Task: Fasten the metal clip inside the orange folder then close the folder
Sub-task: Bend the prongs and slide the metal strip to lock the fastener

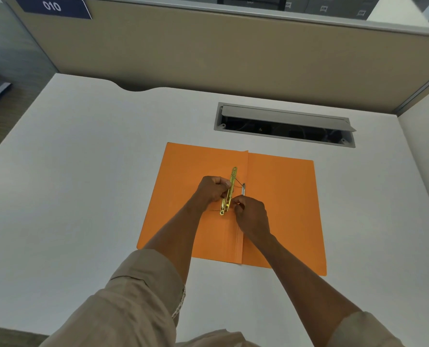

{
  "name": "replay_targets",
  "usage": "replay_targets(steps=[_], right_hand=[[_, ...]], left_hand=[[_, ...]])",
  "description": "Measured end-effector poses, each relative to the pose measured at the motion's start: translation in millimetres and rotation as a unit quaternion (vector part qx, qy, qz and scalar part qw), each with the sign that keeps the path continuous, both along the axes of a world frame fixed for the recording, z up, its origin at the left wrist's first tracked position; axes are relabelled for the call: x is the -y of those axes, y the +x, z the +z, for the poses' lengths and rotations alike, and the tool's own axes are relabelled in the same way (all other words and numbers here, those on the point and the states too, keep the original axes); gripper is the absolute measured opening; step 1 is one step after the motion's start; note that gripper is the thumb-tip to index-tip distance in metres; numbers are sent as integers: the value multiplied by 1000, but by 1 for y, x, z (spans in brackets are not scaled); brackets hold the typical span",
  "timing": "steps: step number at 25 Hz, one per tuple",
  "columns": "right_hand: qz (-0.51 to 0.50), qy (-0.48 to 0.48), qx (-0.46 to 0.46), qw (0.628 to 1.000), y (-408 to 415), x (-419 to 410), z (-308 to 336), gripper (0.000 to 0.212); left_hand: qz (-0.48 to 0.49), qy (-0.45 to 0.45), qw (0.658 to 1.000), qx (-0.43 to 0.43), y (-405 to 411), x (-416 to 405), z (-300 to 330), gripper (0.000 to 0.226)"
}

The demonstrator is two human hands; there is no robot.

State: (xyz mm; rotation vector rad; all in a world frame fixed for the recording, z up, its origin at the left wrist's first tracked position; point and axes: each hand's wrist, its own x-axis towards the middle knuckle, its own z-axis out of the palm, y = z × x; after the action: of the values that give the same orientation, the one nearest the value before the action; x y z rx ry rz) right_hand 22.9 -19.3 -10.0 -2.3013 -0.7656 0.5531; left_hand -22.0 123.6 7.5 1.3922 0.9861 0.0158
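Observation:
The orange folder (281, 196) lies open and flat on the white desk, its spine crease running toward me down the middle. A gold metal clip (230, 186) sits just left of the crease, its long bar tilted up off the paper. My left hand (212, 189) grips the bar from the left side. My right hand (251, 216) pinches a thin prong or wire at the clip's lower end. A small silver piece (243, 189) stands just right of the bar, on the crease.
The white desk (83, 196) spreads wide to the left and right of the folder. A grey cable tray (283, 123) with its lid raised is sunk into the desk behind the folder. A beige partition wall (208, 51) closes the back.

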Motion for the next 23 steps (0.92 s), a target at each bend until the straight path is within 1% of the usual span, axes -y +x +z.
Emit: replay_targets(steps=[6,10,12,14,18,21,23], right_hand=[[18,-12,-14,1000,5,-5,0,26],[34,8,-26,999,3,-1,1,22],[33,15,-32,999,2,1,1,21],[25,21,-41,999,2,1,0,20],[10,54,-33,998,2,3,0,18],[-31,82,-14,996,3,11,1,18],[-58,86,5,995,6,15,0,17]], left_hand=[[1,2,1000,3,1,0,1,8],[-1,-1,1000,0,1,-1,2,17],[-2,1,1000,-2,0,0,0,16],[-4,1,1000,-4,0,1,0,12],[-21,8,1000,-11,2,1,-2,13],[-36,22,999,-31,2,4,-5,8],[-54,49,996,-53,3,7,-5,8]])
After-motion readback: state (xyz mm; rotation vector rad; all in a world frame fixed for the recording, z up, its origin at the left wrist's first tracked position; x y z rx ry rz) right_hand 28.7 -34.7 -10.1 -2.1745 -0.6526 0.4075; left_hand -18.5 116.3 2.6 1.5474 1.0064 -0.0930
